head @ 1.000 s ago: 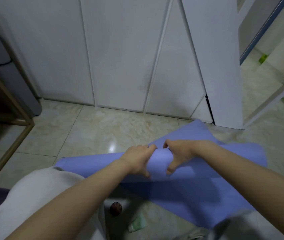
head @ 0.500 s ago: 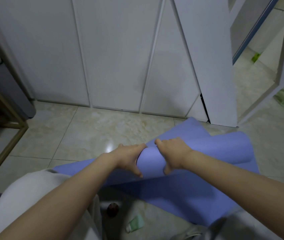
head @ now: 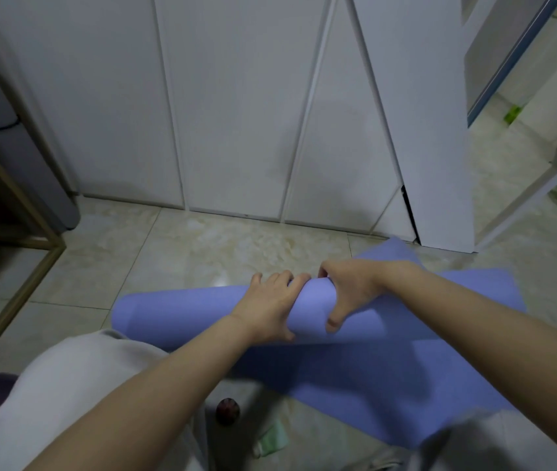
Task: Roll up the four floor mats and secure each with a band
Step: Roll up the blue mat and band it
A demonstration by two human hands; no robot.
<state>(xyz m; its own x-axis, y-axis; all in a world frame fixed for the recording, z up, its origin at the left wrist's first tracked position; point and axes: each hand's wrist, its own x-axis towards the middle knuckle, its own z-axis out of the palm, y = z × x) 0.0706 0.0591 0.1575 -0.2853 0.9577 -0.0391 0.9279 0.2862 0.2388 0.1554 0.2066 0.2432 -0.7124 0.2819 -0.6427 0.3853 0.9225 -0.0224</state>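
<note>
Purple mat roll [head: 182, 314] has grown, gripped by both hands [head: 270, 302] [head: 348, 288]

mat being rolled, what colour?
Plain periwinkle blue mat, no pattern; clearest in the head view.

Tall white panelled cupboard doors [head: 236, 113] stand behind glossy beige marbled floor tiles [head: 202, 246]. A thin brass-coloured metal frame [head: 20, 300] sits at the left. A small pale-green plastic tube [head: 270, 440] lies near a dark round object [head: 226, 410].
</note>
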